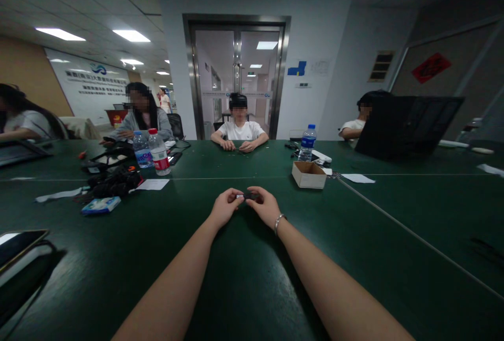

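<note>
On the left, at the far side, stood a red-capped bottle (pixel 159 157). Over the table (pixel 244 273), the left hand (pixel 227 206) pinched one end of a small dark object (pixel 249 195); the right hand (pixel 266 206) pinched the other. A weak or uneven pinch could have let it slip. Farther right sat an open box (pixel 308 176).
</note>
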{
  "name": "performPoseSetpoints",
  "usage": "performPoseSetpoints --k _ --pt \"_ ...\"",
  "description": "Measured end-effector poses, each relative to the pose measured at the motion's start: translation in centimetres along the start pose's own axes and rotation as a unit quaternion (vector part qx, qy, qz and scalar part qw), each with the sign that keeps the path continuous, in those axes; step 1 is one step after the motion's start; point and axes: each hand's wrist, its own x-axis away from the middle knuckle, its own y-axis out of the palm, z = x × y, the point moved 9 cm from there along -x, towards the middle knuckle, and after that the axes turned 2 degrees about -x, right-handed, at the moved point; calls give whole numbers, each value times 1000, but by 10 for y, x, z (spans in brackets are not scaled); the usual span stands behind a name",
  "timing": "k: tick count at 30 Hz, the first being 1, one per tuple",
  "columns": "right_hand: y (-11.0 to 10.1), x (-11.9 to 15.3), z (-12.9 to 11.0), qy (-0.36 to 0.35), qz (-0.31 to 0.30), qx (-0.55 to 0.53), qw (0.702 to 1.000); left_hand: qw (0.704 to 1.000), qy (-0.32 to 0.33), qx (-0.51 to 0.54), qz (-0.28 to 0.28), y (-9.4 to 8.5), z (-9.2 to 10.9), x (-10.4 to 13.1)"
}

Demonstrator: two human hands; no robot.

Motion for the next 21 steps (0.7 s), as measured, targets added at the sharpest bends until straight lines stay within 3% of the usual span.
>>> performPoseSetpoints --k 7,13,21 --pt "5 -2 20 98 -40 -127 986 998 67 2 -17 1 17 3" --pt "8 -4 25 108 -53 -142 982 996 75 25 -48 9 26 6" --pt "11 -4 26 107 -64 -138 983 996 84 36 -16 6 28 6"
